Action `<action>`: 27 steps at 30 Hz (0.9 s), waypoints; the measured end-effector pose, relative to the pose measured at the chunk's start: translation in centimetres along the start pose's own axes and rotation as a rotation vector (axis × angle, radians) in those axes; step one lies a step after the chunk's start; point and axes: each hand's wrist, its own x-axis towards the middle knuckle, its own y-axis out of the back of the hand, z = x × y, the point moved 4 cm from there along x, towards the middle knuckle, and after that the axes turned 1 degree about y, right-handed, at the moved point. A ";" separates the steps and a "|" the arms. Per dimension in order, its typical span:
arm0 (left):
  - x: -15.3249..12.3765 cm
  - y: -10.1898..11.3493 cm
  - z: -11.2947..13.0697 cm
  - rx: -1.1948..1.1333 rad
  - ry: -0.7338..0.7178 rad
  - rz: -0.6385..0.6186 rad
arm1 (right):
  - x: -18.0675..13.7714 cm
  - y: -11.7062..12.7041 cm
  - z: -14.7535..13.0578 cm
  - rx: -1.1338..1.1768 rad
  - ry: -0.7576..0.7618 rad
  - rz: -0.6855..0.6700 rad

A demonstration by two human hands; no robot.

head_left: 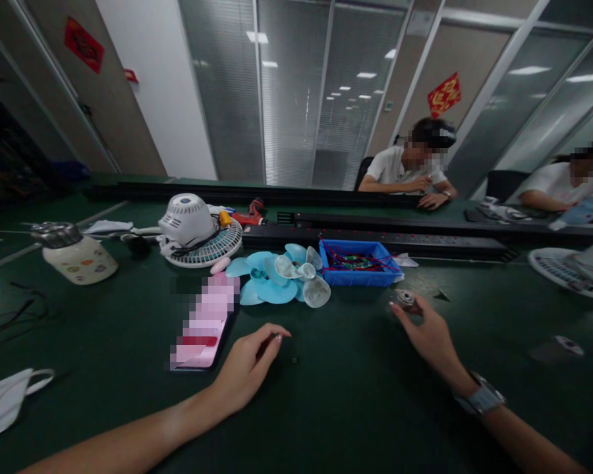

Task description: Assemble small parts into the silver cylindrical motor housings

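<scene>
My right hand (pixel 431 336), with a watch at the wrist, grips a small roundish piece (pixel 404 297) with a pale ringed top and clear-looking sides between thumb and fingers. It is held just in front of the blue bin (pixel 358 276), which contains red, green and dark wires. Over the table, my left hand (pixel 247 362) has its thumb and forefinger loosely stretched out, with nothing visible in them. Right of a phone (pixel 205 329) with a pink screen is where that hand sits. Light blue and clear fan blades (pixel 271 286) lie in a pile beyond it.
Another clear piece (pixel 556 347) lies at right. A white fan body (pixel 190 224), a red power tool (pixel 252 214) and a patterned jar (pixel 79 257) stand at left. A mask (pixel 4 401) lies near me. Black rails (pixel 375 240) cross behind; two people sit beyond.
</scene>
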 end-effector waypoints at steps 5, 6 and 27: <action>0.0 0.4 -0.2 -0.099 0.034 0.056 | 1.4 0.9 5.1 -0.072 -0.070 0.034; 0.0 0.4 -0.4 -0.114 0.035 0.054 | 1.4 0.8 5.4 -0.073 -0.072 0.018; 0.2 0.1 -1.1 -0.165 0.035 0.076 | -7.4 -9.6 -14.9 0.034 0.432 -0.731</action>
